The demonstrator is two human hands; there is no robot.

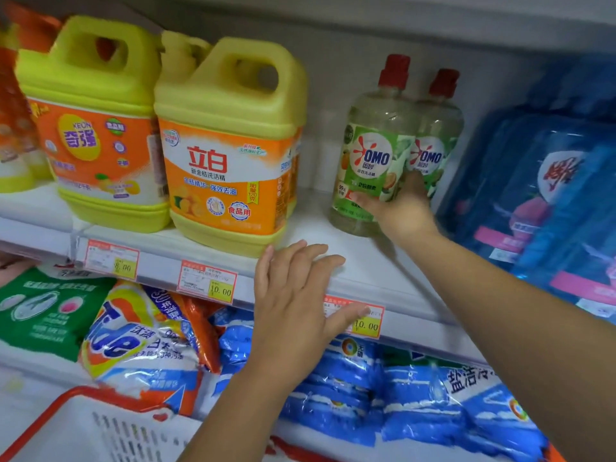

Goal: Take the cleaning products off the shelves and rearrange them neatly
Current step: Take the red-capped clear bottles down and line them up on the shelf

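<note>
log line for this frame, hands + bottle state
phase: grasp | right hand: grips front OMO bottle, bottle on shelf | left hand: open, at shelf edge, holds nothing

White upper shelf w/ price tags on front edge, L to R: left yellow jug, right yellow jug, OMO bottles, blue packs; lower shelf: detergent bags.

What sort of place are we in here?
Most likely a supermarket's cleaning aisle: price tags along the shelf edge, rows of yellow detergent jugs and OMO bottles, plus a red-rimmed basket below.
</note>
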